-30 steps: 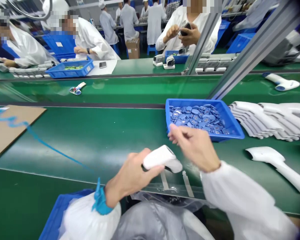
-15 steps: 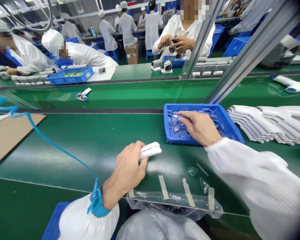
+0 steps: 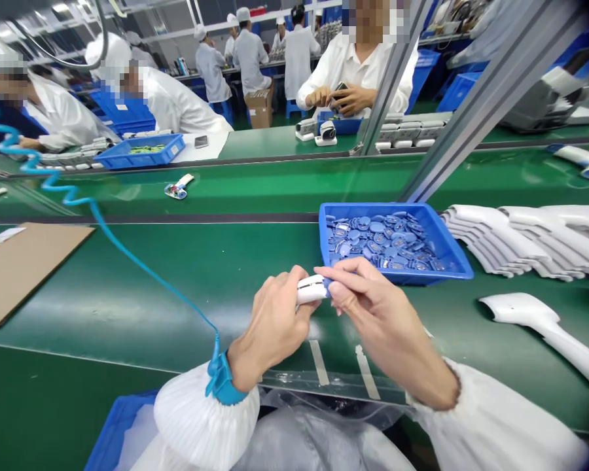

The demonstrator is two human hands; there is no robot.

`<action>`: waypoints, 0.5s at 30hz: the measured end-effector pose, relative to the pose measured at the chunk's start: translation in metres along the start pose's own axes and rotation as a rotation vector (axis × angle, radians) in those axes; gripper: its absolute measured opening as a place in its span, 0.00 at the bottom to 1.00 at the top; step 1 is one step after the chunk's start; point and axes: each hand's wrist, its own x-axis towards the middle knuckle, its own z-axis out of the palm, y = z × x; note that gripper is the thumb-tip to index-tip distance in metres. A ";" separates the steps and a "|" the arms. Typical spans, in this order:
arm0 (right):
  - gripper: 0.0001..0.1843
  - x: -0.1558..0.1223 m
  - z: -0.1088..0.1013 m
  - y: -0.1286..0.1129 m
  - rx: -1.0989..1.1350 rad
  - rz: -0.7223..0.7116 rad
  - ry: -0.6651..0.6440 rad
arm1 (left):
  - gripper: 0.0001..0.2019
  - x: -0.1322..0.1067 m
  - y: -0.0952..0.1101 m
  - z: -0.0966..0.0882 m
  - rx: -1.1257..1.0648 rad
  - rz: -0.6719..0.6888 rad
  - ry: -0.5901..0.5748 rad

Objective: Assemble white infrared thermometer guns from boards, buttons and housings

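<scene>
1. Housing (image 3: pixel 312 289) of white plastic, its rounded end showing, sits in the left hand (image 3: pixel 275 320) above the green assembly belt (image 3: pixel 127 307), just below the near wall of a tray. The left fingers curl closely around it, hiding most of it.
2. Right hand (image 3: pixel 380 320) is narrowed to a pinch, holding a small blue disc (image 3: pixel 327 286) between thumb and fingers against the housing's end.
3. Blue wrist strap (image 3: pixel 223 386) circles the left wrist, and its coiled blue cord (image 3: pixel 122 252) runs away up the left of the view.
4. Blue plastic tray (image 3: pixel 373 209) stands just beyond the right hand, heaped with similar blue discs (image 3: pixel 377 239).
5. White housings (image 3: pixel 515 239) lie overlapped in rows right of the tray, and a single white housing (image 3: pixel 535 327) lies nearer, apart from them.
6. Clear plastic bag (image 3: pixel 324 392) hangs at the belt's near edge, fixed by strips of tape (image 3: pixel 318 363). A cardboard sheet (image 3: pixel 24 275) lies on the belt at left.
7. Co-worker (image 3: pixel 353 72) sits across the line, behind an aluminium upright (image 3: pixel 491 104), handling a small dark object with both hands.
</scene>
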 end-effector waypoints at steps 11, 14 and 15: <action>0.11 -0.007 0.008 0.015 -0.344 -0.246 0.008 | 0.09 0.001 -0.006 0.006 -0.115 0.236 0.008; 0.11 -0.012 0.009 0.023 -0.352 -0.278 0.105 | 0.09 -0.003 -0.009 0.011 -0.046 0.279 0.070; 0.11 -0.014 0.007 0.024 -0.355 -0.270 0.108 | 0.09 -0.004 -0.011 0.013 -0.048 0.274 0.079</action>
